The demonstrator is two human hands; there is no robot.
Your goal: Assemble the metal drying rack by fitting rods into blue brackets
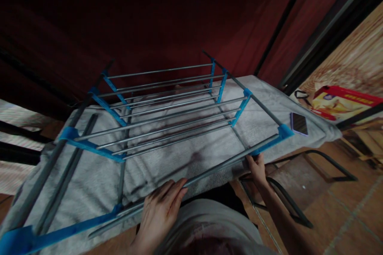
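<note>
— What is lying on the grey blanket [263, 99]?
— A rack [167, 107] with grey rods and blue joints, nothing on its shelves; a phone [298, 123] beside it.
— And the hands?
— The left hand [160, 211] and the right hand [257, 167] are both closed on the nearest rod [215, 169].

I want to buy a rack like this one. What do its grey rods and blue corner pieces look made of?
The grey rods look like metal tubing: thin, straight, with a dull sheen. The blue corner pieces look like moulded plastic: solid matt colour, blocky joints. Both hands, left hand and right hand, grip the near rod.
</note>
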